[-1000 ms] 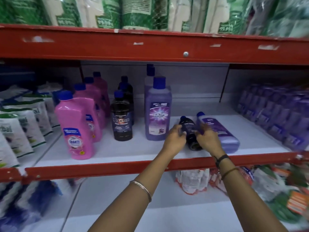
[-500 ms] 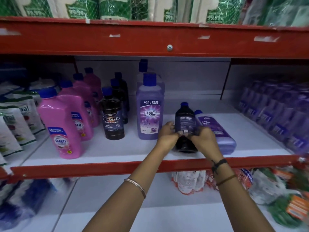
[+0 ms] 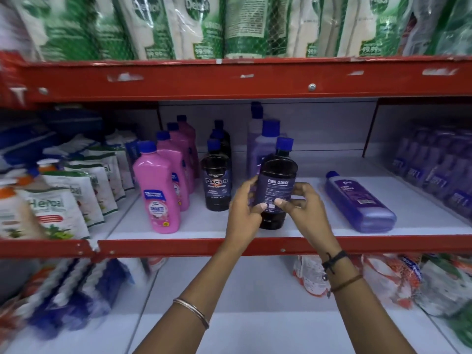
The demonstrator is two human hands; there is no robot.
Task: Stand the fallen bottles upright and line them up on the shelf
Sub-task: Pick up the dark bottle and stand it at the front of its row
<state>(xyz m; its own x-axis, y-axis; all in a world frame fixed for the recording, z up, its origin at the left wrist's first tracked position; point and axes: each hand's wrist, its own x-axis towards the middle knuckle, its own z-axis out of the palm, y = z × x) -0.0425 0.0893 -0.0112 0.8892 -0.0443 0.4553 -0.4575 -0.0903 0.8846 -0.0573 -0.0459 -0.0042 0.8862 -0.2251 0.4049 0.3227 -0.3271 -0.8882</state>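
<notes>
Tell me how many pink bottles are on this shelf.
4, standing in one row running front to back at the left: front, second, third, and rear. Others may be hidden behind them.

Four pink bottles [image 3: 158,190] stand in a row; four dark bottles [image 3: 216,185], one of them held in two hands [image 3: 245,210]; three lilac bottles [image 3: 265,146], one lying flat [image 3: 360,203]; two red shelf rails [image 3: 229,80]

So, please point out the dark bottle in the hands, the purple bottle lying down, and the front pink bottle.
dark bottle [image 3: 276,190], head view, on its back label.
purple bottle [image 3: 357,200], head view, on its flat side.
pink bottle [image 3: 155,190], head view, on its body.
</notes>
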